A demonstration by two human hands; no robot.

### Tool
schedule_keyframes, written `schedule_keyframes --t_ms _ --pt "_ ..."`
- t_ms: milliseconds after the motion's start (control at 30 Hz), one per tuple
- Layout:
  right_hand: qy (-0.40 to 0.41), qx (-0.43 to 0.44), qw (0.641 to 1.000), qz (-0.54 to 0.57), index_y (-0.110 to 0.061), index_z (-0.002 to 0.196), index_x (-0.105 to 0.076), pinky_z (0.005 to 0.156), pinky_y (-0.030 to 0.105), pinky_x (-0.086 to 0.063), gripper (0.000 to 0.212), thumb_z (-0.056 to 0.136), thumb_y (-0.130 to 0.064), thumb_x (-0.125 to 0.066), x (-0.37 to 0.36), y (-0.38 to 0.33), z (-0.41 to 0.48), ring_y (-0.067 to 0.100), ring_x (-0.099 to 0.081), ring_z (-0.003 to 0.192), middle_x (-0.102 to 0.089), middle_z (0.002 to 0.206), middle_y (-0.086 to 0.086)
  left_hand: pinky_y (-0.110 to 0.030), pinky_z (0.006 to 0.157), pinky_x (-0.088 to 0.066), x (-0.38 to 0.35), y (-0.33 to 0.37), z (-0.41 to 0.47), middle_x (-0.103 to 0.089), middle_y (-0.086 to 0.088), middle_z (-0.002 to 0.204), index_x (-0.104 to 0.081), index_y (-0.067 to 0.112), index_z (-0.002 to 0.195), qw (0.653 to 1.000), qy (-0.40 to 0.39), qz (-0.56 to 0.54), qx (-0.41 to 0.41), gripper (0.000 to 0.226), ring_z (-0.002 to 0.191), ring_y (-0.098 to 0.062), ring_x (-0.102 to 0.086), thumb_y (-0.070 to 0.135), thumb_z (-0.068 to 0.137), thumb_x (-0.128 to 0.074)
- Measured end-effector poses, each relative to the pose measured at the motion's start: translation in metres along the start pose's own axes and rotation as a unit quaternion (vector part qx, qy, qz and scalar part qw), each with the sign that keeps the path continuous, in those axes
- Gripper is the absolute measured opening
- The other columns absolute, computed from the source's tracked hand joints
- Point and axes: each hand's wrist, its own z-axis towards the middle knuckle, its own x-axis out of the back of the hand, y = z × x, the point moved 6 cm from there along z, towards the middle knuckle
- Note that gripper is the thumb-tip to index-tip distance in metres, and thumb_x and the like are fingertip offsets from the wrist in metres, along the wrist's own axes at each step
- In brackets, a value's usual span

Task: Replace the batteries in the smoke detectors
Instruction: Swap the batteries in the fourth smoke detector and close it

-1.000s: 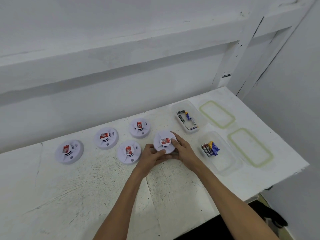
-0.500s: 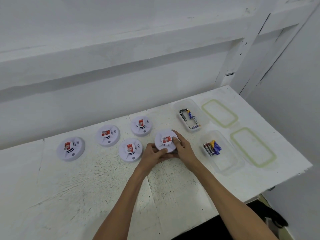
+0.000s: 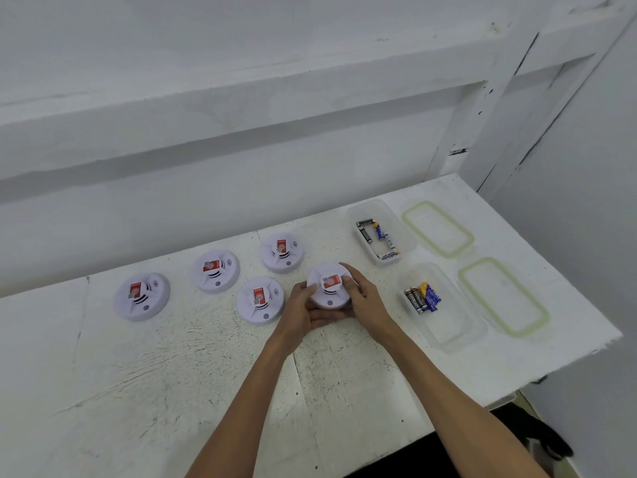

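Through the head camera I see four white smoke detectors (image 3: 141, 296), each with a red label, lying face up and untouched on the scuffed white table (image 3: 172, 374). Just right of them, the left hand (image 3: 300, 310) cups a fifth detector (image 3: 329, 284) from the near side, thumb on its top and fingers curled under the rim. The right hand (image 3: 363, 298) clamps the opposite edge, fingers wrapped over it. I cannot tell whether the unit rests on the table or is slightly lifted. Further right stand two open clear containers: the rear container (image 3: 401, 219) holds a few loose batteries (image 3: 379, 234), and the near container (image 3: 448, 326) holds a tight cluster of batteries (image 3: 422, 297). Their green-rimmed lids (image 3: 437, 229) lie beside them. I judge the person is about to twist the housing open. The smooth round shell could slip in the grip, or a sudden release could knock the detector just to its left. Nothing I can see marks fresh cells from spent, so drawing from the wrong tub could undo the job.
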Motion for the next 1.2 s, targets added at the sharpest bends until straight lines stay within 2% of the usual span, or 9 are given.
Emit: schedule_keyframes --t_ms 100,233,333,500,667,800,1000,1200 --pt "-0.002 0.002 1.000 -0.004 -0.021 0.139 -0.056 0.100 0.041 -0.054 0.035 0.107 -0.027 -0.044 -0.0001 0.0014 0.0007 0.012 -0.064 0.118 -0.068 0.128 -0.003 -0.047 0.080 -0.063 0.0030 -0.0019 0.0031 -0.073 -0.027 0.109 -0.045 0.012 0.137 1.000 0.005 0.004 -0.003 0.037 0.081 -0.038 -0.076 0.036 0.111 -0.037" --pt "-0.004 0.004 1.000 -0.009 -0.022 0.140 -0.055 0.101 0.044 -0.053 0.036 0.107 -0.029 -0.044 -0.0003 0.0026 0.0017 0.013 -0.063 0.120 -0.067 0.130 -0.003 -0.057 0.092 -0.058 0.0041 -0.0056 0.0052 -0.074 -0.025 0.107 -0.044 0.014 0.140 0.999 0.015 0.035 -0.018 0.039 0.083 -0.039 -0.076 0.039 0.110 -0.039" --pt "-0.006 0.006 1.000 -0.016 -0.023 0.140 -0.055 0.101 0.043 -0.053 0.036 0.107 -0.030 -0.043 -0.0006 0.0026 0.0017 0.012 -0.062 0.120 -0.066 0.131 -0.004 -0.059 0.094 -0.056 0.0044 -0.0045 0.0040 -0.074 -0.025 0.108 -0.044 0.015 0.140 0.999 0.017 0.039 -0.023 0.039 0.085 -0.040 -0.075 0.039 0.110 -0.039" --pt "-0.012 0.004 1.000 -0.006 -0.024 0.141 -0.054 0.100 0.043 -0.054 0.036 0.107 -0.029 -0.043 -0.0010 0.0012 0.0008 0.012 -0.063 0.120 -0.066 0.131 -0.003 -0.056 0.091 -0.059 0.0027 -0.0013 -0.0001 -0.074 -0.025 0.109 -0.045 0.014 0.141 0.999 0.011 0.040 -0.032 0.039 0.085 -0.039 -0.076 0.038 0.110 -0.039" --pt "-0.011 0.001 1.000 0.004 -0.023 0.141 -0.054 0.098 0.043 -0.055 0.036 0.107 -0.028 -0.043 -0.0006 0.0004 0.0000 0.013 -0.064 0.118 -0.067 0.130 -0.003 -0.059 0.093 -0.057 0.0027 -0.0010 -0.0007 -0.074 -0.024 0.109 -0.044 0.014 0.142 0.999 0.016 0.043 -0.029 0.041 0.088 -0.042 -0.075 0.039 0.110 -0.039" --pt "-0.008 0.003 1.000 0.001 -0.021 0.141 -0.054 0.099 0.038 -0.055 0.036 0.107 -0.026 -0.043 0.0001 -0.0001 -0.0006 0.013 -0.063 0.120 -0.066 0.131 -0.003 -0.052 0.088 -0.061 0.0027 -0.0013 -0.0012 -0.074 -0.025 0.109 -0.044 0.013 0.141 0.999 0.014 0.036 -0.029 0.040 0.086 -0.040 -0.075 0.038 0.110 -0.039" --pt "-0.013 -0.002 1.000 0.006 -0.023 0.139 -0.056 0.099 0.043 -0.055 0.035 0.107 -0.028 -0.044 -0.0012 0.0004 -0.0001 0.013 -0.064 0.118 -0.067 0.129 -0.003 -0.049 0.085 -0.062 0.0018 -0.0006 -0.0012 -0.074 -0.026 0.106 -0.046 0.012 0.139 0.999 0.010 0.026 -0.029 0.039 0.082 -0.037 -0.076 0.037 0.110 -0.039" --pt "-0.016 -0.011 1.000 0.010 -0.024 0.140 -0.055 0.094 0.041 -0.057 0.035 0.107 -0.030 -0.044 -0.0013 -0.0004 -0.0012 0.014 -0.065 0.116 -0.068 0.128 -0.002 -0.052 0.088 -0.061 0.0035 -0.0018 0.0002 -0.074 -0.026 0.107 -0.045 0.012 0.141 0.999 0.015 0.033 -0.027 0.040 0.083 -0.039 -0.076 0.038 0.110 -0.039"
